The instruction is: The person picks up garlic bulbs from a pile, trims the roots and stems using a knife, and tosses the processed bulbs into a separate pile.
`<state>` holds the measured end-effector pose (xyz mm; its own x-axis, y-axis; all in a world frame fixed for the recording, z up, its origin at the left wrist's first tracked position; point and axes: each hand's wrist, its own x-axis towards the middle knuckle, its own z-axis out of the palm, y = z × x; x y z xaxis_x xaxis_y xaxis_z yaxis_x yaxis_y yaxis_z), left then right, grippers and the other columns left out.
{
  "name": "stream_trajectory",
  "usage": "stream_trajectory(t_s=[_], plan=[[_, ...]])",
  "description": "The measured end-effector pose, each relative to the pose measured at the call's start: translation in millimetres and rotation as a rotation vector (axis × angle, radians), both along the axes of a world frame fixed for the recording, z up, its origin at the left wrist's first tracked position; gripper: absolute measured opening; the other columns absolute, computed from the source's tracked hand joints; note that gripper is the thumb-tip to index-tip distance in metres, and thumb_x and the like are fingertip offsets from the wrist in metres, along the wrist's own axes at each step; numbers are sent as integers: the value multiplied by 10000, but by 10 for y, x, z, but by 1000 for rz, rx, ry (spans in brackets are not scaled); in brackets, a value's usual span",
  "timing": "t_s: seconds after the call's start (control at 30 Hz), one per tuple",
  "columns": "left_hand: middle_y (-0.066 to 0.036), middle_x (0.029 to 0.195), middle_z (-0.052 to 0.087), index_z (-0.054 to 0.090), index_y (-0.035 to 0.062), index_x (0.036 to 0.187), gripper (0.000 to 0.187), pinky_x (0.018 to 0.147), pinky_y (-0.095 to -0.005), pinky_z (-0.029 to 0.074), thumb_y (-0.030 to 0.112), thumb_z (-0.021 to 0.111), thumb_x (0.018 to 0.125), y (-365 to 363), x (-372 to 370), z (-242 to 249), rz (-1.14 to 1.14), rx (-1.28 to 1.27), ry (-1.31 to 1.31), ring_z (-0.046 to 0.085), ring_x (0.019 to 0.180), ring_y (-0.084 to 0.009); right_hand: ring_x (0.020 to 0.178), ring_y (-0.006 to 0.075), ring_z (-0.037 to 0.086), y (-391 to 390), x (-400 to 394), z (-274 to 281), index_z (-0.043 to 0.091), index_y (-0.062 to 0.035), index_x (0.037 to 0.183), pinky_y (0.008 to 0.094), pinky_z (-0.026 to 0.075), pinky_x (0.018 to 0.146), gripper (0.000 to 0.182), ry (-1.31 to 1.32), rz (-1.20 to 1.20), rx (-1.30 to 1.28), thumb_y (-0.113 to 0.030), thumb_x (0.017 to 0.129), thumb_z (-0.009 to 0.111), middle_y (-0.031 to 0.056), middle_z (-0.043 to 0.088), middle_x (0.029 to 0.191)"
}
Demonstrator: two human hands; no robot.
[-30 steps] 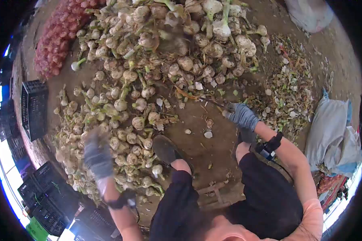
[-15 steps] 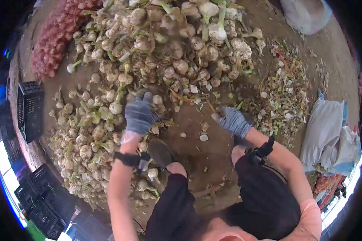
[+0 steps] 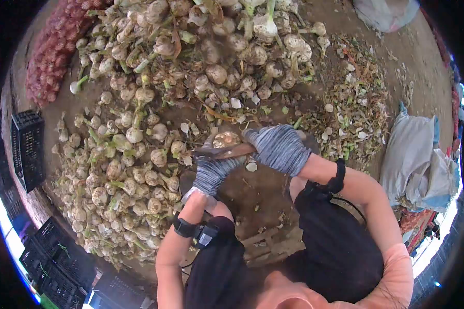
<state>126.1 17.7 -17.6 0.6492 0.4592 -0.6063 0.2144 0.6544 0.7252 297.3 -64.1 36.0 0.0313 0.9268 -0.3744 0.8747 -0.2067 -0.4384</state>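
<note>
Both hands wear grey striped gloves and meet above the ground between my knees. My left hand (image 3: 212,167) is closed around a garlic bulb (image 3: 226,139), whose rounded side shows above the fingers. My right hand (image 3: 282,148) is wrapped round one end of a brownish knife-like tool (image 3: 231,151). The tool lies across the near side of the bulb, and its far end reaches over my left hand. Beyond the hands is a large heap of garlic bulbs with stalks (image 3: 216,74).
Another garlic pile (image 3: 123,180) spreads at left. Cut stalks and peelings (image 3: 353,110) lie at right, beside white sacks (image 3: 410,154). Red net bags (image 3: 56,51) stand at upper left, above a black crate (image 3: 28,149). My legs frame the near ground.
My hands have come together from apart. A bulb now shows in my left hand, and the tool is now visible in my right. The whole view has shifted slightly.
</note>
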Motion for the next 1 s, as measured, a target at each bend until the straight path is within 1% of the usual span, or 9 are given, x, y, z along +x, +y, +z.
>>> stream_trajectory(t_s=[0.07,0.43,0.5,0.57,0.63,0.7,0.87,0.9,1.0], plan=[[-106,997,595,355,2,1220,808,809,-336,489,285,799,606,-39,-29,-12,-305,708,211,588,900,-204,615,288,602,-7,-2,-8,539,-55,911,420,464,519,185,5,13,25,-186,795,479,141,586,658],[-48,851,602,509,32,1008,470,723,-263,485,166,771,642,18,170,527,2,281,-38,576,782,-116,793,346,607,-624,629,-338,569,-26,981,417,478,665,388,-128,-324,-137,-336,754,624,194,618,825],[-35,790,598,552,33,937,374,689,-251,480,163,763,656,-26,156,444,62,259,-127,567,746,-106,815,353,600,-617,509,-603,557,-22,1050,408,475,704,460,323,-464,-110,-381,766,599,213,612,871],[-40,768,590,578,37,802,247,648,-257,455,173,743,680,70,112,316,-394,579,138,555,723,-129,803,355,600,-517,390,-628,562,-20,1046,403,475,700,459,383,-462,-85,-388,773,581,219,610,877],[-52,721,587,567,21,654,199,586,-254,434,154,705,710,62,183,326,-429,677,91,546,665,-128,790,357,600,-296,307,-529,566,-17,1042,398,475,697,460,435,-459,-55,-395,779,563,226,607,883],[-38,652,560,522,30,570,225,536,-281,440,98,702,686,36,227,298,-285,584,-206,530,570,-148,771,348,605,-39,302,-235,580,-6,997,400,471,687,452,557,-368,-80,-407,792,537,232,607,849],[-118,783,600,567,-5,766,123,587,-319,532,103,621,738,178,248,350,193,-193,-722,609,683,-208,663,331,571,-628,486,-956,571,21,890,394,448,630,460,466,-531,-115,-424,775,554,222,585,740],[-118,783,600,567,-5,766,123,587,-319,532,103,621,738,224,151,487,211,-180,-708,609,683,-208,651,327,563,-683,410,-840,566,26,877,393,442,621,468,498,-589,-49,-429,769,561,221,578,727],[-106,774,602,611,9,807,187,577,-301,515,171,659,726,507,-280,920,246,201,215,601,667,-213,683,317,573,-677,486,-929,569,32,892,383,444,641,474,436,-483,-120,-427,776,562,221,588,752]])
